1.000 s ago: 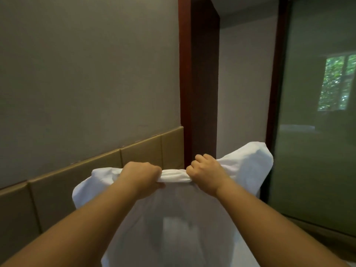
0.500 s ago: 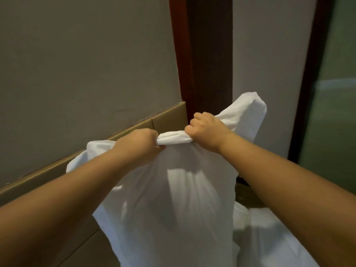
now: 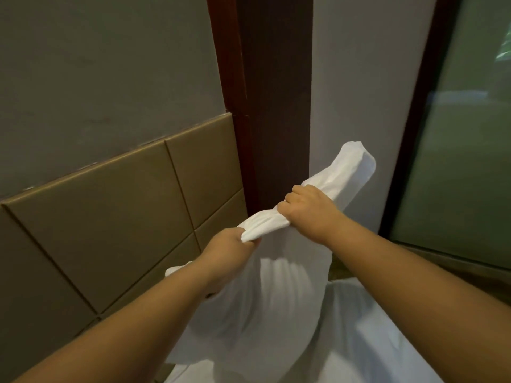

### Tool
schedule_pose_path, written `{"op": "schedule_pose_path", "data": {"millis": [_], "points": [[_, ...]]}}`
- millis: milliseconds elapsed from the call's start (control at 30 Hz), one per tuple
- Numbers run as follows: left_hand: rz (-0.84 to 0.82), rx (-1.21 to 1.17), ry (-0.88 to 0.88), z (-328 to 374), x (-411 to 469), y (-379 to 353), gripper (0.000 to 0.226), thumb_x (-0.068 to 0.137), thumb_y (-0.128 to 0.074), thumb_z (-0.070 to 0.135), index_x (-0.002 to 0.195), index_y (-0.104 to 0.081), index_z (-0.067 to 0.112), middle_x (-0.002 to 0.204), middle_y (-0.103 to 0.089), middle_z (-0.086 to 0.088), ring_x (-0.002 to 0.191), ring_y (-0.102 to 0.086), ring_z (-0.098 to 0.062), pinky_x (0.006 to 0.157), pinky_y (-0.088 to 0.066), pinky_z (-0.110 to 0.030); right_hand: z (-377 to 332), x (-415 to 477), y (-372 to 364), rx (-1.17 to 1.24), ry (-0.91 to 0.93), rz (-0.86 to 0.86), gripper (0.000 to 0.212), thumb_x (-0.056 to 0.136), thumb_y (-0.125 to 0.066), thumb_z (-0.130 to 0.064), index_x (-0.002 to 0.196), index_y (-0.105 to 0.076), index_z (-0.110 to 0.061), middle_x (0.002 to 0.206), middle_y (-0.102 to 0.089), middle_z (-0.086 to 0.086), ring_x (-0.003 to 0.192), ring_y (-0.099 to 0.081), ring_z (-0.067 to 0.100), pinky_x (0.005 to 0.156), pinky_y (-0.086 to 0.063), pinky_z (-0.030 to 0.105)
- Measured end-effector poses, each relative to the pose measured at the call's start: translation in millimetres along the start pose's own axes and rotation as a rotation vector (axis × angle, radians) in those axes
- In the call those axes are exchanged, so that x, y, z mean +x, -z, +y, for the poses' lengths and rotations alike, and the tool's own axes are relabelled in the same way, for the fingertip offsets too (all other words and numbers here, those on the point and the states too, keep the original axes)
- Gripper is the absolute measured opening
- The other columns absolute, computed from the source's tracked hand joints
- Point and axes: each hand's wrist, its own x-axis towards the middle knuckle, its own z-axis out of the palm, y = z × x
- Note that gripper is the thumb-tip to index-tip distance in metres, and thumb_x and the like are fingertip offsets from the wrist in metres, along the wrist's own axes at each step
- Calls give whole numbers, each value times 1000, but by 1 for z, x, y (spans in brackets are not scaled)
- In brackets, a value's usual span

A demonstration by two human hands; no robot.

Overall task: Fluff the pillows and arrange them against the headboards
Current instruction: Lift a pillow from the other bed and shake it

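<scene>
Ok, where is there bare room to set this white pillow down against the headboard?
The tan padded headboard is bare left of the white pillow, up to the dark wooden post; its foot is hidden. White bedding shows free between pillow and right forearm. It is crowded at the pillow's top, where the left hand and right hand grip.

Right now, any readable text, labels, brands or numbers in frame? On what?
None readable. No print, tag or number shows on the pillow, the headboard, the wall, the wooden post or the glass panel.
Cloth bunched inside the left hand and right hand is hidden.
</scene>
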Motion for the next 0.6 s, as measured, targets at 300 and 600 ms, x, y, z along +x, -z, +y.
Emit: {"op": "schedule_pose_path", "data": {"millis": [300, 600], "points": [[-3, -100, 5, 3, 13, -3, 24, 95, -55, 34, 84, -67, 17, 80, -66, 1, 66, -54, -10, 55, -40, -20, -2, 2, -7, 31, -98, -109, 20, 68, -79, -6, 83, -68, -10, 77, -68, 10, 72, -61, 28, 64, -47, 37], [44, -250, -71, 68, 11, 41, 27, 95, -54, 30, 80, -62, 10, 62, -48, -3, 52, -37, -13, 41, -28, -17, 39, 53, 65, -83, 6, 6, 31, 41, -87, 0, 55, -63, -12, 46, -56, 4, 46, -51, 26, 48, -30, 27]]}}
